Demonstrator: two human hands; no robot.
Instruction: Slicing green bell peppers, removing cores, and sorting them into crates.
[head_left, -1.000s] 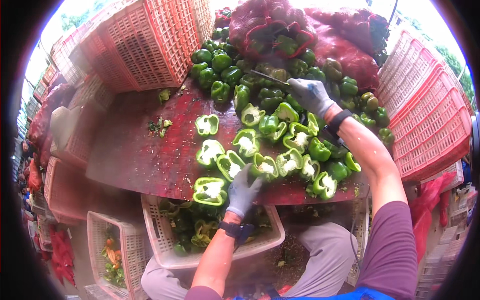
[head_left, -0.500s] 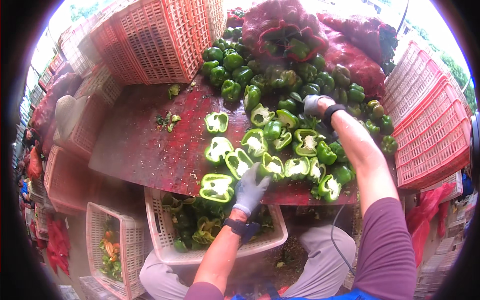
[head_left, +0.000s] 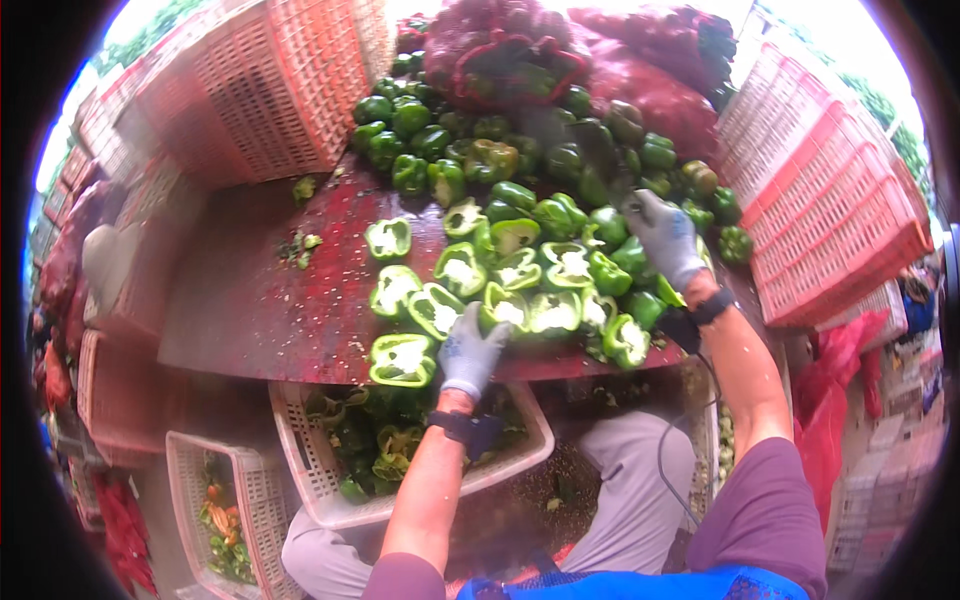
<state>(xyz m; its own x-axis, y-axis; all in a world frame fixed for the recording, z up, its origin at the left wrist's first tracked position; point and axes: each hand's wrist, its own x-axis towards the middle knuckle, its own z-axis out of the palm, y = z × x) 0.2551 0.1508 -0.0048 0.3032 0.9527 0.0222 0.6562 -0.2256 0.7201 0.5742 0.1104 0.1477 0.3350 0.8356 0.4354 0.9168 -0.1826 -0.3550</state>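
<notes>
My left hand [head_left: 470,352], in a grey glove, rests at the table's near edge with fingers apart. Its fingertips touch or nearly touch a halved green pepper [head_left: 437,310] and another pepper half [head_left: 504,306]. My right hand [head_left: 666,238], also gloved, is closed beside the pepper pile. From it a dark, wide blade, seemingly a knife [head_left: 597,150], points up and left over the whole peppers; blur softens its outline. Several cut halves, white inside up, lie between my hands, including one pepper half [head_left: 402,360] at the left.
Whole green peppers [head_left: 410,118] heap at the back before red mesh sacks [head_left: 650,90]. Pink crates [head_left: 300,80] stand left, and more crates [head_left: 830,190] right. Below the red table [head_left: 240,310] is a crate of pepper scraps [head_left: 545,440]; another crate [head_left: 255,520] stands left.
The whole view has shifted, so the table sits further left and higher. My right hand has drawn back toward me from the pile, and the dark blade now shows. My left hand stays by the halves.
</notes>
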